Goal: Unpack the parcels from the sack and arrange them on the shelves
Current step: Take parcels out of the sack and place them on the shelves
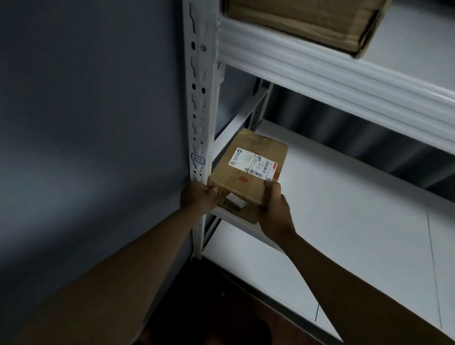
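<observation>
White metal shelving unit: perforated corner upright with a handwritten tag low down (reads "2-1"), diagonal side brace behind it. Left of the upright, a plain grey-blue wall, dimly lit. Below the upright's foot, dark reddish-brown floor. Shelf boards pale, brightest right of the upright.

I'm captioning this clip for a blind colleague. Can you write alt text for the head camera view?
Two bare hands, the left hand and right hand, hold a small cardboard parcel with a white shipping label at the left front corner of a white metal shelf. A larger cardboard box sits on the shelf above, beside a grey wall.
</observation>
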